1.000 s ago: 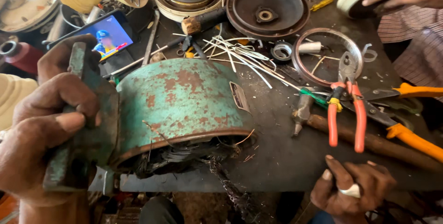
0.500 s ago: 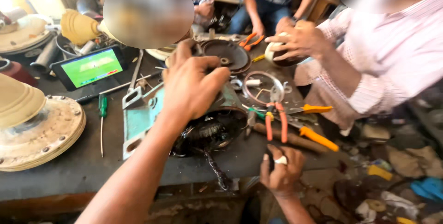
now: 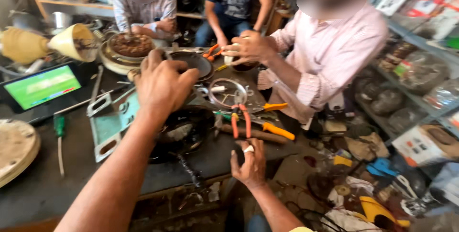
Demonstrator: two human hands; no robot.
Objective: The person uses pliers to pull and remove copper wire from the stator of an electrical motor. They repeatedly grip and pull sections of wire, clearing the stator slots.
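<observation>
Left hand [image 3: 162, 83]: raised above the green motor housing [image 3: 114, 122], back of hand to the camera, fingers curled; whether the grip encloses anything cannot be told.
Right hand [image 3: 249, 165]: resting on the near edge of the dark surface [image 3: 52, 179], fingers bent over the rim, grip closed on nothing but the edge; a ring shows on one finger.
Green motor housing: lying on the surface below the left hand, beside a dark round motor core [image 3: 184, 131].
Pliers [image 3: 240, 119]: red-handled, lying just beyond the right hand.
Screwdriver [image 3: 275, 129]: orange-handled, beside the pliers.
Tablet [image 3: 40, 87]: lit green screen, far left.
Co-worker's hands [image 3: 246, 48]: across the surface, clasping a small object.
</observation>
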